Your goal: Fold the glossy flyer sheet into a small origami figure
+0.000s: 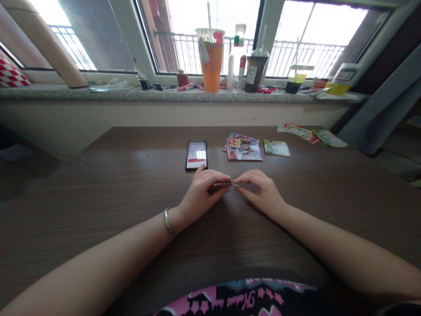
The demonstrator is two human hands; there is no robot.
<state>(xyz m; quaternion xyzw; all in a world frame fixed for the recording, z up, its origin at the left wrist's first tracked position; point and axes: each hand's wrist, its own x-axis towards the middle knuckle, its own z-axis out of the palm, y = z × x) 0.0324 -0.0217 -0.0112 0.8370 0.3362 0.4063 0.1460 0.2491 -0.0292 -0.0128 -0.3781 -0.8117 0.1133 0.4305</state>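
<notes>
A small colourful card bundle (222, 184) is held just above the counter (108, 188), near its middle and a little towards the far edge. The left hand (200, 194) is closed around the bundle's left part, with the fingers curled over the top and the thumb tucked underneath, so most of the bundle is hidden. The right hand (260, 191) is brought up against it from the other side, and its grip is closed on the bundle's right end as a pinch between thumb and fingertips. Whether the bundle is one folded piece or several cards cannot be told. A silver bangle (168, 221) is worn on the left wrist. Just beyond the left hand, towards the far edge, a phone (196, 156) is laid flat with its screen lit. To the right of the phone a pile of printed cards (244, 148) is spread, and a green card (276, 148) lies just beside that pile. More leaflets (301, 131) are scattered at the far right corner. Behind the counter, a windowsill (98, 94) is seen, on which an orange drink cup (211, 61) and a dark drink cup (255, 70) are stood.
</notes>
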